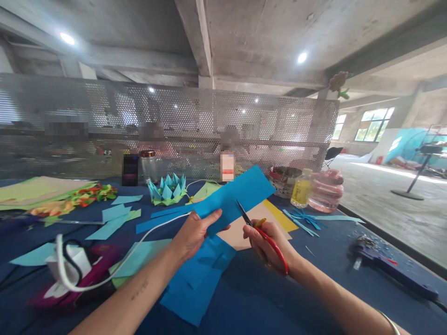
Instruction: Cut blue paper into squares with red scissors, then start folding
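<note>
My left hand (199, 230) pinches a strip of blue paper (249, 193) between thumb and fingers, holding it tilted above the table. In my right hand (270, 242) is a pair of scissors (278, 251) with red handles, its dark blades pointing up and left. The blade tips lie against or just in front of the blue strip; I cannot tell whether they touch it. Below my hands lie larger sheets of blue paper (195, 298). A beige sheet (240, 228) and a yellow sheet (279, 215) rest behind them.
To the left are a folded paper lotus (167, 190), light-blue paper pieces (113, 221) and a purple power strip (73, 288) with a white cable. On the right stand a yellow bottle (301, 188) and a pink jug (326, 191); a glue gun (394, 270) lies nearer. A perforated screen (195, 111) rises behind.
</note>
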`<control>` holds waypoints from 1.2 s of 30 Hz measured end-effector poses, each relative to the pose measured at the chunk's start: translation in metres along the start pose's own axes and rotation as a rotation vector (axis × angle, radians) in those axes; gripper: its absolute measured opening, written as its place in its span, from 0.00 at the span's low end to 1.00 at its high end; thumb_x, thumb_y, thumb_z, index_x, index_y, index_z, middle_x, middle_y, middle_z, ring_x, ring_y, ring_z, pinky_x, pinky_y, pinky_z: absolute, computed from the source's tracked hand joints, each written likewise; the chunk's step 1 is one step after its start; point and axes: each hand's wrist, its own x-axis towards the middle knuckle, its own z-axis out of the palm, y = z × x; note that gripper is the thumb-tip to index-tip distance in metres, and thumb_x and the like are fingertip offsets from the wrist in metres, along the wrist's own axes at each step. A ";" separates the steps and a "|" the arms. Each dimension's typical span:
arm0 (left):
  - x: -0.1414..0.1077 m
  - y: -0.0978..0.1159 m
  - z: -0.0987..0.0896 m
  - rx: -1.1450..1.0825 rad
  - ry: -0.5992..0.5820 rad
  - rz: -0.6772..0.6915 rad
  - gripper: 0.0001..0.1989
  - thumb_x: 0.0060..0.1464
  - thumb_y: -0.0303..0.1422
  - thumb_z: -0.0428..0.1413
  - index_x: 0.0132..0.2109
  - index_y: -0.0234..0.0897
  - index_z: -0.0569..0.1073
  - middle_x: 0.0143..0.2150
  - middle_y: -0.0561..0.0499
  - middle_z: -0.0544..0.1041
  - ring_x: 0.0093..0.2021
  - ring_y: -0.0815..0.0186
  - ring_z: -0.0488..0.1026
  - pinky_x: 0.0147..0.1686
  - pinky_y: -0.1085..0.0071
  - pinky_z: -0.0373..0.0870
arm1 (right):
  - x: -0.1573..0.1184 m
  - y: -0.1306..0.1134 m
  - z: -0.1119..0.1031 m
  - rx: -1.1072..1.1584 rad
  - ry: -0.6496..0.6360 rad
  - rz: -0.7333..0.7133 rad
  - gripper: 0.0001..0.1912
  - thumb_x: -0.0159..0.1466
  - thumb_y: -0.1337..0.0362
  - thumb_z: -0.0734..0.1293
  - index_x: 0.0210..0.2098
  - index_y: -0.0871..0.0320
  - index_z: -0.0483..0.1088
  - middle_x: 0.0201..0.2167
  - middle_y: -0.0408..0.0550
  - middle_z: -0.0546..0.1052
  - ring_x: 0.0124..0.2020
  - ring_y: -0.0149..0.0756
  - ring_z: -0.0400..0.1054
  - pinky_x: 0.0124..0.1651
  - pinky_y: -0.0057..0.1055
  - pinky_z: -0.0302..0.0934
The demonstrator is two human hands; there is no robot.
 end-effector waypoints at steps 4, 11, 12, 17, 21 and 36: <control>0.000 0.000 -0.001 -0.001 0.003 -0.004 0.16 0.37 0.36 0.68 0.34 0.32 0.79 0.34 0.45 0.82 0.38 0.52 0.78 0.41 0.58 0.76 | 0.000 -0.001 0.000 -0.003 0.026 0.018 0.26 0.59 0.41 0.61 0.27 0.60 0.65 0.08 0.34 0.58 0.08 0.23 0.51 0.11 0.21 0.45; -0.001 0.001 0.001 -0.009 0.012 -0.010 0.14 0.36 0.37 0.68 0.31 0.32 0.79 0.31 0.44 0.82 0.41 0.49 0.78 0.42 0.55 0.75 | 0.005 0.000 -0.002 -0.058 0.011 0.024 0.24 0.56 0.42 0.65 0.25 0.58 0.63 0.07 0.33 0.58 0.08 0.24 0.52 0.12 0.22 0.45; -0.002 0.001 0.001 -0.009 0.013 -0.013 0.14 0.36 0.37 0.68 0.31 0.32 0.79 0.32 0.44 0.82 0.42 0.48 0.77 0.42 0.55 0.75 | 0.005 -0.001 -0.002 -0.080 0.017 0.011 0.24 0.57 0.42 0.65 0.25 0.58 0.62 0.08 0.33 0.58 0.08 0.24 0.52 0.13 0.22 0.46; -0.004 0.003 0.003 -0.006 0.003 0.007 0.17 0.36 0.37 0.68 0.35 0.33 0.79 0.37 0.43 0.82 0.44 0.48 0.77 0.45 0.53 0.73 | -0.002 -0.006 -0.002 -0.180 0.044 -0.017 0.24 0.60 0.42 0.61 0.25 0.57 0.60 0.11 0.33 0.58 0.10 0.25 0.58 0.15 0.22 0.50; -0.003 0.003 0.002 -0.004 -0.017 0.000 0.16 0.38 0.37 0.67 0.35 0.33 0.79 0.37 0.43 0.82 0.44 0.49 0.76 0.46 0.54 0.73 | -0.004 -0.006 -0.002 -0.212 0.025 -0.034 0.24 0.61 0.42 0.59 0.24 0.56 0.58 0.11 0.34 0.58 0.11 0.26 0.59 0.15 0.22 0.51; -0.007 -0.002 0.009 0.048 -0.113 0.025 0.14 0.43 0.38 0.65 0.36 0.34 0.80 0.39 0.44 0.82 0.41 0.53 0.78 0.42 0.58 0.74 | 0.001 0.000 -0.005 -0.302 0.063 -0.096 0.29 0.61 0.40 0.57 0.16 0.57 0.57 0.13 0.40 0.61 0.17 0.28 0.58 0.20 0.26 0.50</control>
